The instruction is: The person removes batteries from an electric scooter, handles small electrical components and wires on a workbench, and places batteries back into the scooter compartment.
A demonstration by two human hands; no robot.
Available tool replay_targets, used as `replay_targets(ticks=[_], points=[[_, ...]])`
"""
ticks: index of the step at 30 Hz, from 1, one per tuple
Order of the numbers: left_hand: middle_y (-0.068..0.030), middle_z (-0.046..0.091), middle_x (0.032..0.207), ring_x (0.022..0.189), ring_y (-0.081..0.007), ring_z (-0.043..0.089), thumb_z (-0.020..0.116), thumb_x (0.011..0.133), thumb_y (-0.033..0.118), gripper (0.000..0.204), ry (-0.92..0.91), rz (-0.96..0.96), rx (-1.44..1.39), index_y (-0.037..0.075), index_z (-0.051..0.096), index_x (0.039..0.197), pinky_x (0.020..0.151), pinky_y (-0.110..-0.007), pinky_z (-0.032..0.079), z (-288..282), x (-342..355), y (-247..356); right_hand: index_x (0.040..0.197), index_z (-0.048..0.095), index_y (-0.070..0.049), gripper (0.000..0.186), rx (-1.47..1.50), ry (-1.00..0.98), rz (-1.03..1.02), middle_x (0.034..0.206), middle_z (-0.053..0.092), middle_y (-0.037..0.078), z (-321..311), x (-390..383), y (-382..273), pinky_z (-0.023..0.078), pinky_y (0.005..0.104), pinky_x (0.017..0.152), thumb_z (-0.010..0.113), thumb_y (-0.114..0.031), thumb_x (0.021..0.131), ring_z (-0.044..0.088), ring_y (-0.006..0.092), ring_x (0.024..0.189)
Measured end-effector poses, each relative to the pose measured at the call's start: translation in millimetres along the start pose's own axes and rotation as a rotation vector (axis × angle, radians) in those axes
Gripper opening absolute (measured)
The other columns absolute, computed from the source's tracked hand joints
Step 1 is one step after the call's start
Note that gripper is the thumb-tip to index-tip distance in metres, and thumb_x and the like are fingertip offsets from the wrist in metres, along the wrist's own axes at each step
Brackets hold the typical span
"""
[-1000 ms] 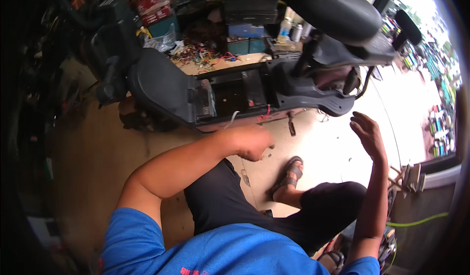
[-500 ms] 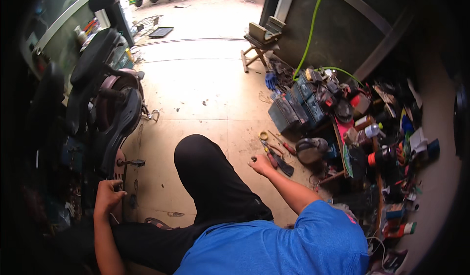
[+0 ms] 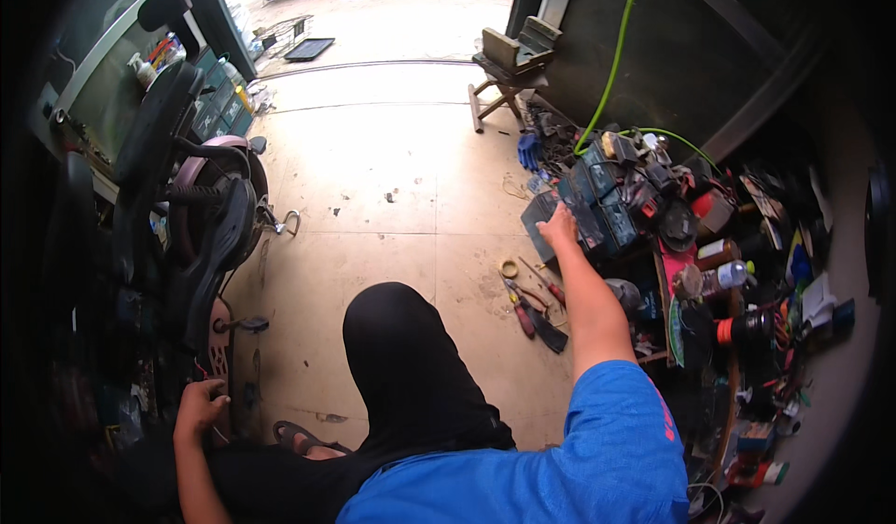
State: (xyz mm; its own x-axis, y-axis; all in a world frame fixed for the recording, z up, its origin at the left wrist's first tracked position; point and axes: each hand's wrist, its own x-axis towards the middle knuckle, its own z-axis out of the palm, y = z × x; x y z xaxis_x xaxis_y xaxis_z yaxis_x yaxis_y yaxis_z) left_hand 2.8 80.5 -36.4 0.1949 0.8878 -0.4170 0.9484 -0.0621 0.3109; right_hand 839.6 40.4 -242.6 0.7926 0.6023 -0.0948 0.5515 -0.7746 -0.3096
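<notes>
My right hand (image 3: 560,227) reaches out over a dark grey box-shaped battery (image 3: 539,223) on the right. Its thumb sits apart from the stretched fingers, and I see nothing held; the fingertips lie against the dark casing, so contact is unclear. My left hand (image 3: 199,407) is low on the left, beside the lower body of a pinkish scooter (image 3: 219,345). Its fingers are loosely bent with a gap to the thumb. A thin red wire (image 3: 200,371) shows just above it. Pliers (image 3: 511,293), a red-handled screwdriver (image 3: 557,292) and a yellow tape roll (image 3: 509,267) lie on the floor.
A small folding stool (image 3: 499,76) stands by the right doorway edge. A green hose (image 3: 611,62) hangs over piled tools and batteries. Cluttered shelves with bottles (image 3: 723,277) line the right side. Beyond the door lies a black tray (image 3: 310,50). My bent knee (image 3: 397,323) is in the middle.
My right hand has moved away from beside the floor tools, forward and right to the battery, with the arm extended. My left hand has dropped slightly. The view has shifted a little.
</notes>
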Motion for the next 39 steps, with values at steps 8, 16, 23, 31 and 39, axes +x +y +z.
replay_targets(ticks=[8,16,23,31,39], points=[[-0.0210,0.073,0.116,0.110,-0.0390,0.069,0.075,0.088,0.033,0.046,-0.225,-0.069,0.230,0.010,0.072,0.128,0.097,-0.047,0.054,5,-9,-7,0.150,0.041,-0.005,0.108,-0.304,-0.201,0.026,0.149,0.055,0.014,25,87,3,0.042,0.0551,0.116,0.098,-0.032,0.063,0.041,0.0386,0.145],[-0.0185,0.075,0.109,0.103,-0.0392,0.070,0.073,0.090,0.035,0.046,-0.291,-0.151,0.228,0.011,0.071,0.129,0.091,-0.048,0.054,13,-40,-25,0.153,0.039,-0.003,0.115,-0.284,-0.063,-0.149,0.146,0.055,0.020,52,74,-5,0.043,0.0439,0.117,0.100,-0.021,0.057,0.053,0.0373,0.135],[-0.0200,0.074,0.113,0.107,-0.0391,0.070,0.070,0.091,0.037,0.049,-0.305,-0.117,0.252,0.012,0.068,0.134,0.092,-0.048,0.055,27,-35,-30,0.138,0.048,-0.003,0.100,-0.223,-0.113,-0.080,0.145,0.057,0.021,80,75,-7,0.048,0.0411,0.112,0.099,-0.020,0.054,0.053,0.0350,0.137],[-0.0182,0.073,0.118,0.113,-0.0381,0.068,0.070,0.091,0.033,0.046,-0.336,-0.125,0.249,0.012,0.068,0.132,0.096,-0.048,0.054,7,-31,-10,0.109,0.057,-0.005,0.061,-0.213,-0.240,-0.771,0.108,0.066,0.021,100,17,-39,0.054,0.0491,0.090,0.087,-0.020,0.058,0.065,0.0419,0.105],[-0.0173,0.074,0.111,0.108,-0.0387,0.069,0.071,0.091,0.030,0.041,-0.260,0.001,0.279,0.010,0.069,0.127,0.092,-0.048,0.055,6,-13,30,0.115,0.064,-0.013,0.023,-0.511,-0.493,-1.611,0.113,0.069,0.011,149,-87,-225,0.050,0.0467,0.094,0.059,-0.019,0.093,0.066,0.0312,0.111]])
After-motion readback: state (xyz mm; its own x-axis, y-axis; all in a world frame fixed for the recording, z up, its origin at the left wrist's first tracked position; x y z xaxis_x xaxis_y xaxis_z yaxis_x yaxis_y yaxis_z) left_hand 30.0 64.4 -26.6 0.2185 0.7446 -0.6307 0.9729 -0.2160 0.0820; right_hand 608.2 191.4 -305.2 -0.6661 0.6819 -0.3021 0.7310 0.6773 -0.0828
